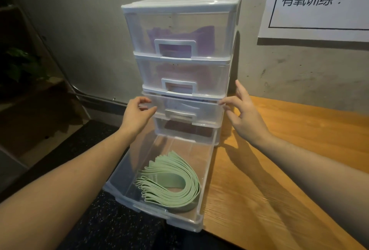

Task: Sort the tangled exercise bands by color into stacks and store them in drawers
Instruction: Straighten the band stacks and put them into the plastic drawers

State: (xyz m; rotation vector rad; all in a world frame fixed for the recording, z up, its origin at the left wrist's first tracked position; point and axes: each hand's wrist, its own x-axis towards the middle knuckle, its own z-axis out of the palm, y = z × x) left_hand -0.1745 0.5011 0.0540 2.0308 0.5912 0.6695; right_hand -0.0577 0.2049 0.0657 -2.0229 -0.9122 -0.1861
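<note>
Clear plastic third drawer [191,110] is pinched at its left corner by the left hand [137,113]; green bands [171,182] are stacked in the pulled-out bottom drawer [119,180] — right hand [242,113], fingers spread, touches the right corner, over the wooden desk [289,160].

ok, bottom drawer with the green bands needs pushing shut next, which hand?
Left, marginally. The left hand sits nearer the open bottom drawer holding the green bands; the right hand is out past the cabinet's side. Both are up at the third drawer.
</note>
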